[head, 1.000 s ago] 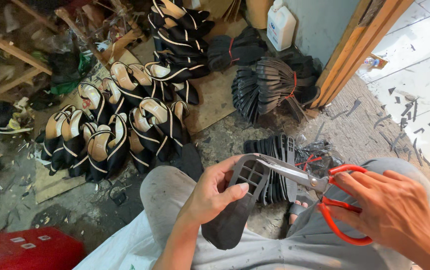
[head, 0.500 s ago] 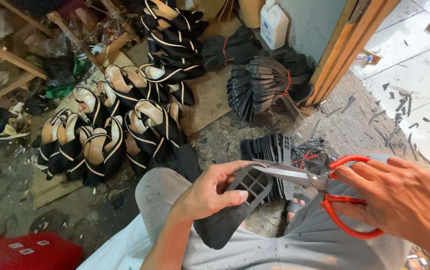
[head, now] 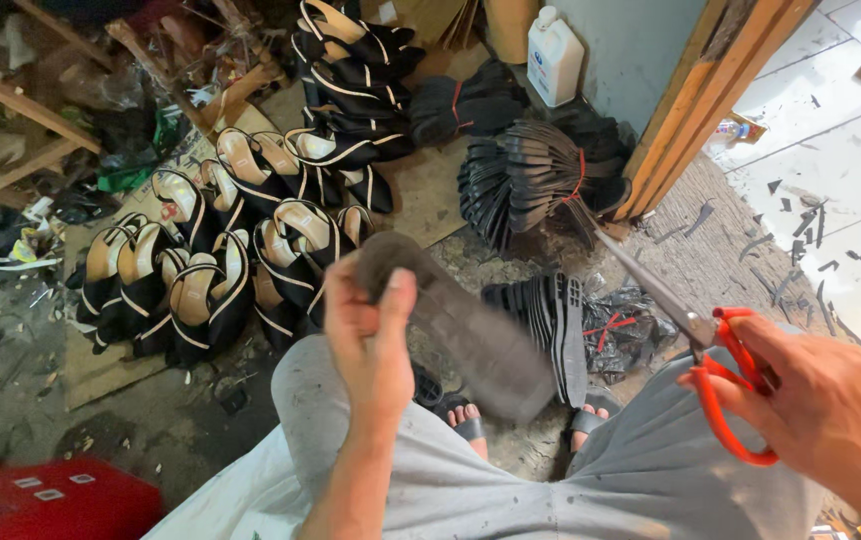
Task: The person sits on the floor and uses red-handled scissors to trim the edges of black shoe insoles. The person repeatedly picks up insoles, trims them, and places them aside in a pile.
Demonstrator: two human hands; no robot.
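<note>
1. Gripping a dark grey, motion-blurred rubber shoe sole (head: 460,325), the left hand (head: 370,340) holds it above the knees.
2. The right hand (head: 830,410) clasps red-handled metal scissors (head: 695,345), blades pointing away from the sole.
3. Beyond both grips lie stacked black-and-tan sandals (head: 220,250).

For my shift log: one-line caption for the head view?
Left hand grips a dark shoe sole; right hand holds red-handled scissors apart.

A dark shoe sole (head: 460,325), blurred, is gripped at one end by the left hand (head: 370,335) above grey-trousered knees. Red-handled scissors (head: 695,345) are held in the right hand (head: 825,410), blades pointed away from the sole. Finished black-and-tan shoes (head: 220,255) are piled on the floor, with bundled black soles (head: 530,180) and a white bottle (head: 555,55) beyond.
</note>
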